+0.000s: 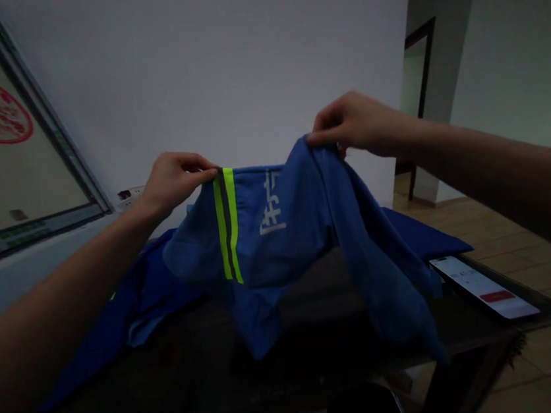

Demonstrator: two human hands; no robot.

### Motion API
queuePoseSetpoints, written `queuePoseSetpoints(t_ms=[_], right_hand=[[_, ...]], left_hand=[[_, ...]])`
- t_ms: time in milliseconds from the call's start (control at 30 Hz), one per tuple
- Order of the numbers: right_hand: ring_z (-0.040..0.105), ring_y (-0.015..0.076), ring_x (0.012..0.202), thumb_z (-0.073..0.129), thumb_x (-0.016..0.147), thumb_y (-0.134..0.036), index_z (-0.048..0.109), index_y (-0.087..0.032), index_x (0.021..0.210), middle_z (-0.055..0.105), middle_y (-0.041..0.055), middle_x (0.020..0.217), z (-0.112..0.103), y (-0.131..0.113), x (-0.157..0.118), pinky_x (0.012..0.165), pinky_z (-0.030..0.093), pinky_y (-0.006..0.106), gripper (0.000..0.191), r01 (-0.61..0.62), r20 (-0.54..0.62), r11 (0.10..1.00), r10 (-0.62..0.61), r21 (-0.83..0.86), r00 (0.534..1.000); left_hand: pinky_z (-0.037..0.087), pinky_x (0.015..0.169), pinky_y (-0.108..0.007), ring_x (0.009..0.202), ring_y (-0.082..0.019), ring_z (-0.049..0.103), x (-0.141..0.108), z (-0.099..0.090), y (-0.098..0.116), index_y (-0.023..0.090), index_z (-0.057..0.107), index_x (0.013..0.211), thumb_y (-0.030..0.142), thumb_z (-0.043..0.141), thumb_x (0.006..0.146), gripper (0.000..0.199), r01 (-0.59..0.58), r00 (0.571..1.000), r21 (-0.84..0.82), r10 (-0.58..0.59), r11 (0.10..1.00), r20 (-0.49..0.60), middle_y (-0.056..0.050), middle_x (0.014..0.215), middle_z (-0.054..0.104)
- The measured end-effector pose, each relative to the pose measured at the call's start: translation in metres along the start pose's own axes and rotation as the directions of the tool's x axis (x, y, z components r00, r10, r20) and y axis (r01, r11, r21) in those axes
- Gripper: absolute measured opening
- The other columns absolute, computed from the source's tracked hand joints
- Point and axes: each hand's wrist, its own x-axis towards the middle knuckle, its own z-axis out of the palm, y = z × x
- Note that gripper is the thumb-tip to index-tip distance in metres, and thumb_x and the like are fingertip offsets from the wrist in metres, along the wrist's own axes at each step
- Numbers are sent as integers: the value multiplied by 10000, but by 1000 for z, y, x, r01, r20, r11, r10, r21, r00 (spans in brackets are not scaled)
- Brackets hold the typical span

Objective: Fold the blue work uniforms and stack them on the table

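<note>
A blue work jacket (293, 231) with a yellow-green reflective stripe and white lettering hangs between my two hands, above a dark table. My left hand (176, 181) pinches its upper edge beside the stripe. Higher up, my right hand (356, 124) grips the cloth at the other end, where a sleeve-like length drapes down toward the table. Folds hide part of the garment, and the lowest cloth hangs in front of the tabletop.
Darker blue clothing (160, 286) lies on the table to the left, and more blue cloth (422, 233) behind at the right. A lit phone (483, 285) rests by the table's right edge. A window (14, 143) with a red decoration and a pale wall (219, 60) stand beyond.
</note>
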Motion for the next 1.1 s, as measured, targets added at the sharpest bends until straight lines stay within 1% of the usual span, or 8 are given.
queuePoseSetpoints(t_ms=[100,267,400,467,600,767,933,1100], right_hand=[[528,84,542,760,744,-226,655,-140,670,546,-27,532,1,-14,0,565,490,214,155,-34,149,988,57,-150,987],[459,60,531,592,885,-205,661,-90,797,543,-15,611,-11,-43,-2,556,412,229,160,6,-270,980,-60,-197,961],[463,73,495,646,823,-146,657,-108,713,529,-30,540,-7,-47,0,580,432,253,118,-62,66,938,90,-342,994],[489,86,497,619,833,-128,622,-134,664,540,-21,558,-8,-46,3,561,447,254,168,-104,-47,957,95,-271,994],[510,84,568,608,839,-178,557,-177,683,544,-15,670,-19,-55,12,475,413,196,164,220,-554,972,-226,-79,801],[561,114,718,599,853,-262,583,-217,720,612,-6,749,-24,-51,42,629,483,220,141,281,-609,939,-343,-199,715],[510,66,599,507,870,-241,644,-150,791,626,-24,668,3,23,49,624,456,181,183,-91,-178,933,30,-348,984],[523,100,416,717,607,-108,641,-143,541,549,-46,408,62,116,-22,544,478,234,106,-307,309,874,431,-377,848]], left_hand=[[497,683,-278,726,-176,618,-2,-11,0,137,711,748,367,727,659,247,74,997,-97,-70,992,43,-34,701,682],[473,664,-269,667,-120,559,-10,-25,6,116,680,826,280,665,734,189,69,975,-228,-114,971,-190,-28,748,661],[445,628,-254,591,-105,526,-14,-20,12,101,664,761,242,683,712,150,61,997,-182,-50,981,63,4,622,586],[450,650,-262,593,-96,530,-14,-22,16,89,642,798,280,680,743,202,15,1000,-193,-20,981,-23,9,650,569],[449,721,-267,675,-85,567,-2,-46,25,109,565,954,417,619,839,333,-208,900,-187,113,960,-420,24,749,539],[428,672,-177,758,-71,579,27,-51,14,185,491,947,502,614,838,358,-408,813,-173,271,896,-516,42,870,520],[459,627,-218,680,-110,589,21,30,-36,149,556,1022,357,547,868,260,9,992,-221,-36,975,-121,-8,764,611],[507,841,-331,1025,-237,643,-57,97,-88,130,447,1341,476,514,825,625,255,857,-61,-196,965,477,-156,1216,628]])
